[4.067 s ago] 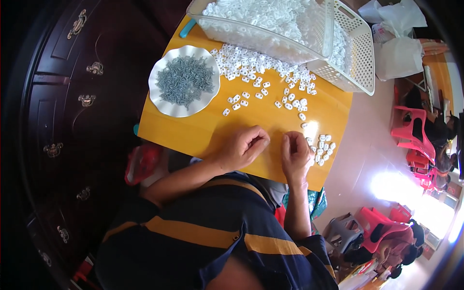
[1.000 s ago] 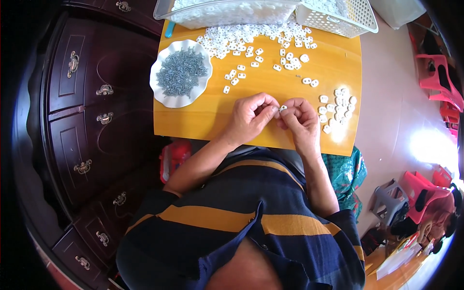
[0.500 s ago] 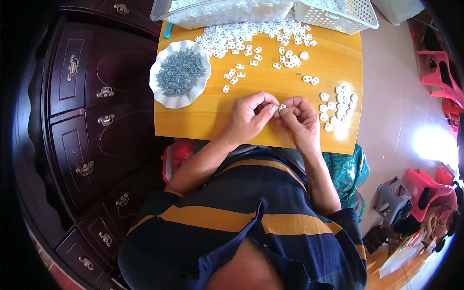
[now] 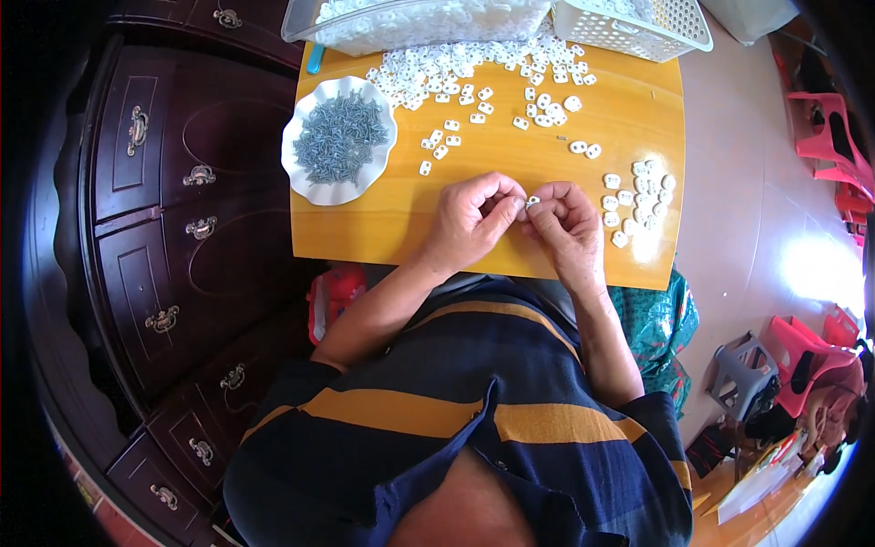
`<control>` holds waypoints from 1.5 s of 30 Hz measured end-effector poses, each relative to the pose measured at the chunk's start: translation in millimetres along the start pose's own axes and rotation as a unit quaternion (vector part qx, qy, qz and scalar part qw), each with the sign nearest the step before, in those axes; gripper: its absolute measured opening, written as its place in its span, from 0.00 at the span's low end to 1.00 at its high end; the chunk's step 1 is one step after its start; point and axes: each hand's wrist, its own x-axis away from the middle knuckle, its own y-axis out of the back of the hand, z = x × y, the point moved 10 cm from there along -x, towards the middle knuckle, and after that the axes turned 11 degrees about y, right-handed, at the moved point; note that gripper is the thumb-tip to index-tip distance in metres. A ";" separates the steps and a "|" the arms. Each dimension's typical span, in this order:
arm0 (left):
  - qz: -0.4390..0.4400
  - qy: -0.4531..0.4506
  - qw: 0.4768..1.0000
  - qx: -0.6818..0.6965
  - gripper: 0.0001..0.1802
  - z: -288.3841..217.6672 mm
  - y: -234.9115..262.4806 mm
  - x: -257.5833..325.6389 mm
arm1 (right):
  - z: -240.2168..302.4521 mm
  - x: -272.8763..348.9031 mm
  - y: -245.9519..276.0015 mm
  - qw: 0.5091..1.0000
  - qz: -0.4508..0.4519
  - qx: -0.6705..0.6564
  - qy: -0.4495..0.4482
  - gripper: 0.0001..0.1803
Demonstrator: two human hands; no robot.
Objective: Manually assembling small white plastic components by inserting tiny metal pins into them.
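Observation:
Above the near part of the table, my left hand point(image 4: 476, 221) and my right hand point(image 4: 570, 235) meet fingertip to fingertip. A small white plastic piece point(image 4: 533, 201) shows between them, pinched by my right thumb and fingers. My left thumb and forefinger are pressed together right beside it; whatever they hold is hidden. To the left stands a scalloped white dish point(image 4: 387, 164) heaped with small dark grey screws point(image 4: 339, 137). Loose white two-hole pieces point(image 4: 453, 126) lie beyond my hands. Rounder white pieces point(image 4: 649, 196) are grouped at the table's right side.
A clear plastic bin point(image 4: 428, 32) and a white perforated basket point(image 4: 638, 41), both with white pieces, stand at the far edge of the wooden table point(image 4: 410, 228). One loose screw point(image 4: 561, 138) lies mid-table. Dark drawers point(image 4: 137, 228) rise at left; pink chairs point(image 4: 829, 137) stand at right.

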 end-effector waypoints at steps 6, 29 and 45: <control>0.000 -0.015 0.999 -0.041 0.02 -6.9 1.4 0.8 | -2.6 1.5 -0.6 1.000 0.001 0.031 -0.002 0.05; -0.039 -0.042 0.992 -0.115 0.06 -26.9 30.1 -58.9 | 10.4 -3.1 10.8 0.999 -0.026 -0.008 0.025 0.06; -0.079 -0.193 0.869 -0.448 0.05 -47.8 -18.9 -91.4 | 1.6 -1.5 18.8 0.999 -0.029 -0.034 0.015 0.08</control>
